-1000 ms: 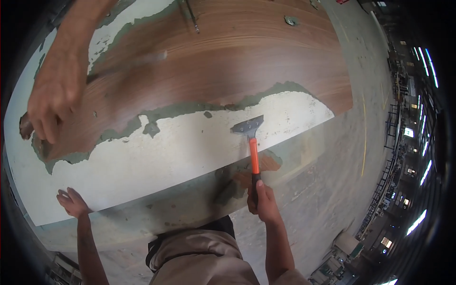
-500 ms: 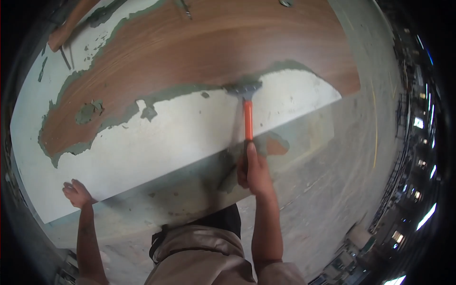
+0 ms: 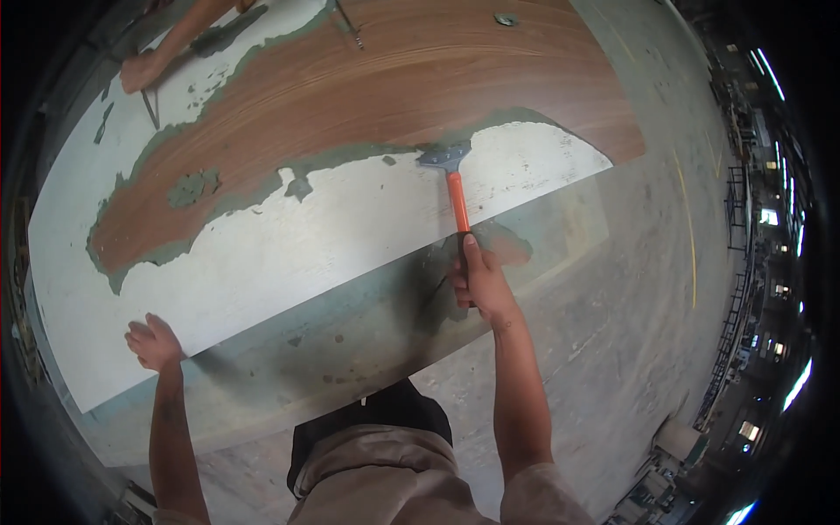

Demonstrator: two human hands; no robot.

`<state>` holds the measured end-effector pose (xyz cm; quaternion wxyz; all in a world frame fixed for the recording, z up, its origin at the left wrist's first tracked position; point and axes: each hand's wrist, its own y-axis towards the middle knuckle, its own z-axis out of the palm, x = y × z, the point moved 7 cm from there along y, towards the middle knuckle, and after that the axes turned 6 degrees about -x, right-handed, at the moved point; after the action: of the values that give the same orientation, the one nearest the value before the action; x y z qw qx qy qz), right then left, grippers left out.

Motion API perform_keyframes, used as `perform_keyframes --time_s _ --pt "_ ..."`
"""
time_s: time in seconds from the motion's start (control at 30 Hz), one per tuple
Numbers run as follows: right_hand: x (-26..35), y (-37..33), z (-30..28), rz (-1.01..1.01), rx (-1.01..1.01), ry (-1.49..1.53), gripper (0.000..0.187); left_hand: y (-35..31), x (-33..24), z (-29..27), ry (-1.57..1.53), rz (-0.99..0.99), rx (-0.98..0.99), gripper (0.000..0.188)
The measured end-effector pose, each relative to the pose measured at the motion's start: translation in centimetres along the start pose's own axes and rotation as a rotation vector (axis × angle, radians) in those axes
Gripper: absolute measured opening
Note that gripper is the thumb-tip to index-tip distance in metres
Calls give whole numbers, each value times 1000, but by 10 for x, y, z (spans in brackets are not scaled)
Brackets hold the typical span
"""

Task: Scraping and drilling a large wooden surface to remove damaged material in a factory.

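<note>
One scraper (image 3: 458,199) in the right hand (image 3: 481,280), gripped by handle, blade (image 3: 444,158) at ragged green border (image 3: 516,115) of the white sheet (image 3: 262,254); left hand (image 3: 156,344) rests loosely open on sheet's near edge.

The orange scraper (image 3: 459,203), blade forward, meets the white layer's (image 3: 350,214) ragged edge.

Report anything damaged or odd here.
The flat white-and-brown panel looks damaged: ragged grey-green borders part white from brown, as if a layer peeled. An isolated, irregular grey-green patch lies left of the orange-handled metal scraper.
</note>
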<state>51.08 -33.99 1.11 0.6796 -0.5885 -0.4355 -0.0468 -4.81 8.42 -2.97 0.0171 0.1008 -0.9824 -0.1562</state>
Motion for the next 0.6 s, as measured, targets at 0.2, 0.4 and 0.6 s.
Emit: perform_keyframes --time_s 0.2,0.4,0.6 --pt "-4 4 13 14 -26 -7 53 0 -2 3 -3 34 -35 73" --pt "4 1 23 -83 -102 -20 55 12 20 10 23 86 3 75" --pt "-5 14 11 -129 -53 -2 59 9 9 18 198 117 -52 76"
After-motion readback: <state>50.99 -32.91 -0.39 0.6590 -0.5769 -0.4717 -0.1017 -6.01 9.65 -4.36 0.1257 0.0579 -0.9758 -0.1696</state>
